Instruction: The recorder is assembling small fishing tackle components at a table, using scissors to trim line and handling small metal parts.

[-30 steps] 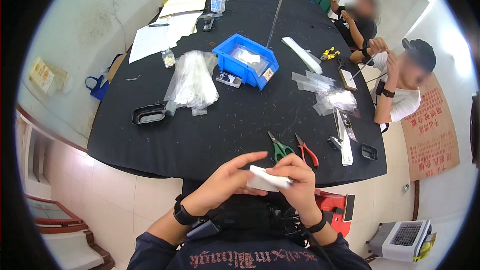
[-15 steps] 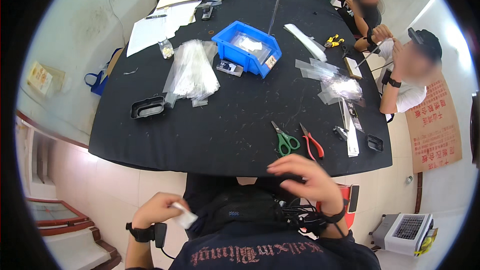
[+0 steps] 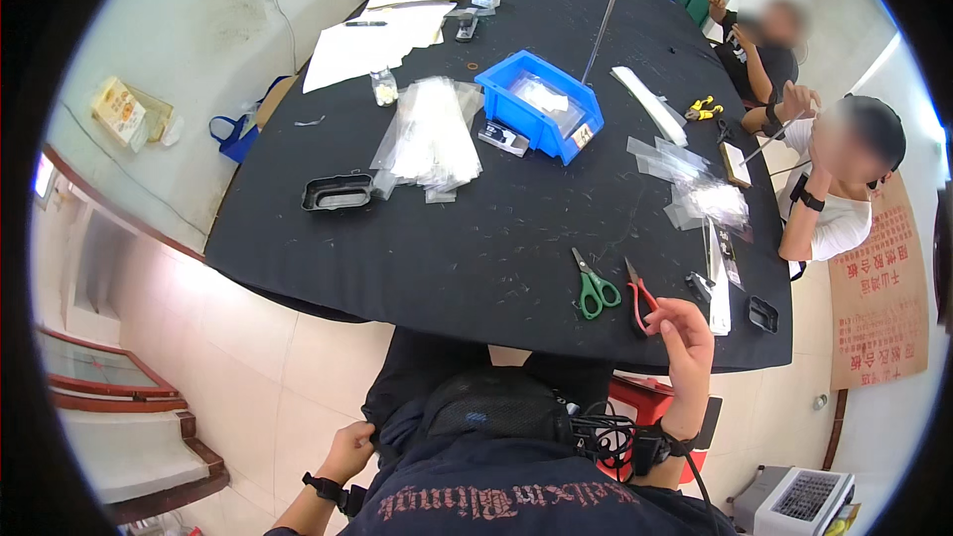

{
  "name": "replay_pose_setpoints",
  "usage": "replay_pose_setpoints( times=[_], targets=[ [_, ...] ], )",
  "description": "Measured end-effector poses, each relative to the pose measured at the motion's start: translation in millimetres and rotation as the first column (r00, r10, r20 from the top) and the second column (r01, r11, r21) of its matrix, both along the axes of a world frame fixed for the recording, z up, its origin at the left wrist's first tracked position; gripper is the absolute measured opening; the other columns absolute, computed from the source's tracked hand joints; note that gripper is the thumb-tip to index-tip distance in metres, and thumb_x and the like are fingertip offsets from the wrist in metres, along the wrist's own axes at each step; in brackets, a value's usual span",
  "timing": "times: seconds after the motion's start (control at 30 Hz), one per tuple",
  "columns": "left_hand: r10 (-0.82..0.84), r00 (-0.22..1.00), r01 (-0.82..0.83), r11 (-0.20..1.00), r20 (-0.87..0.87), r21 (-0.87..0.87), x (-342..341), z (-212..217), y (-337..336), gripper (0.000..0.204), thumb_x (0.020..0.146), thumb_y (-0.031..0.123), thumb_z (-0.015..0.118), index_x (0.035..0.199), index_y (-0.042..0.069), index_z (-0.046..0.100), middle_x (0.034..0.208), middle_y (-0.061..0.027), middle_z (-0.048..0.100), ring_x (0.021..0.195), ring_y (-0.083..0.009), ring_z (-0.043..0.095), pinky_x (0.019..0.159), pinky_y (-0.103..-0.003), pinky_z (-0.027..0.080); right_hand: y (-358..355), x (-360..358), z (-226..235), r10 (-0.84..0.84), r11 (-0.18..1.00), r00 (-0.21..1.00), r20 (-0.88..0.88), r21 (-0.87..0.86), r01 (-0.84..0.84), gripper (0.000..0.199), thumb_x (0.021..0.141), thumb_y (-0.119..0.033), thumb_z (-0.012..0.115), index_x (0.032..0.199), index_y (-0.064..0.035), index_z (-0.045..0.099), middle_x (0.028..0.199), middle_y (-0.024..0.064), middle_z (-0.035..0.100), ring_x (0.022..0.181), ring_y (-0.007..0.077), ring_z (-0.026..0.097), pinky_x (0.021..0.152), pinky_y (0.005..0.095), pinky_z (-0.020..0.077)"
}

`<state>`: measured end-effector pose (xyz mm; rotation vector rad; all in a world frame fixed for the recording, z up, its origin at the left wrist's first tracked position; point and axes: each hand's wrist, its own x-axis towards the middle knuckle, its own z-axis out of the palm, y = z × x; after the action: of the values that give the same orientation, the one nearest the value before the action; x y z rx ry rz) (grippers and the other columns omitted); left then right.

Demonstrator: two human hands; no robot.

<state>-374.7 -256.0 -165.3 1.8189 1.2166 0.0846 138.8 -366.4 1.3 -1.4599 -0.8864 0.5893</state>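
Note:
My right hand [image 3: 687, 337] is at the table's front edge, its thumb and fingertips closing on the handles of the red-handled pliers [image 3: 639, 290], which still lie on the cloth. Just left of them are the green-handled scissors [image 3: 597, 290], blades pointing away. Low beside my lap, my left hand [image 3: 349, 449] has its fingers curled closed; whatever they may hold is hidden. On the right, a white strip [image 3: 719, 303] and a small black tray [image 3: 762, 314] lie close to my right hand.
On the black-clothed table [image 3: 476, 268] stand a blue bin [image 3: 524, 129], a pile of clear plastic sleeves [image 3: 432, 139], a black tray [image 3: 337, 193], a small jar [image 3: 384, 87] and papers [image 3: 372, 45]. More clear sleeves [image 3: 700, 189] lie at the right. Two co-workers sit along the right side.
My right hand has moved right and onto the pliers, its spread fingers closing. My left hand is lower, and the white piece it held no longer shows. The view has shifted.

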Motion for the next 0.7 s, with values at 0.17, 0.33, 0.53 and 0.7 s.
replay_pose_setpoints(
  times=[0.17,0.33,0.53,0.7],
  targets=[
    [0.164,0.964,-0.110,0.964,-0.211,0.244,17.1,-4.8,-17.9,0.014,0.072,0.002,0.057,0.082,0.000,0.068,0.082,-0.0250,0.065,0.078,-0.0446,0.064,0.069,-0.047,0.052,-13.0,-5.0,1.2,-0.014,0.999,1.000,-0.010,0.029,0.014,0.030,0.094,0.006,0.053,0.123,0.0028,0.061,0.101,0.0085,0.068,0.091,0.0131,0.062,0.084,0.0270,0.0495],
    [0.226,0.956,-0.134,0.904,-0.188,0.405,25.7,-7.6,-15.6,0.011,0.074,0.002,0.061,0.080,0.000,0.069,0.079,-0.0223,0.068,0.072,-0.0398,0.067,0.066,-0.044,0.052,-31.8,-8.0,0.6,-0.042,0.997,0.999,-0.028,0.063,0.044,0.031,0.094,0.007,0.053,0.123,0.0026,0.061,0.100,0.0088,0.068,0.090,0.0129,0.061,0.083,0.0273,0.0500],
    [0.444,0.881,-0.435,0.896,0.164,-0.091,24.1,-1.7,-32.8,0.017,0.087,0.008,0.065,0.101,-0.002,0.068,0.097,-0.0129,0.072,0.091,-0.0226,0.066,0.083,-0.035,0.051,-50.6,1.6,-4.1,-0.097,0.995,0.995,-0.024,0.017,0.098,0.029,0.094,0.005,0.053,0.122,0.0023,0.062,0.100,0.0083,0.068,0.089,0.0120,0.061,0.082,0.0261,0.0496],
    [0.459,0.870,-0.489,0.852,0.180,0.185,10.6,-22.3,-32.8,0.017,0.088,0.008,0.056,0.095,-0.002,0.068,0.087,-0.0147,0.070,0.082,-0.0225,0.066,0.078,-0.035,0.051,-61.1,13.6,-11.3,-0.139,0.990,0.990,0.016,-0.020,0.140,0.026,0.097,0.000,0.054,0.121,0.0001,0.063,0.099,0.0075,0.067,0.087,0.0119,0.060,0.080,0.0259,0.0496]
  ],
)
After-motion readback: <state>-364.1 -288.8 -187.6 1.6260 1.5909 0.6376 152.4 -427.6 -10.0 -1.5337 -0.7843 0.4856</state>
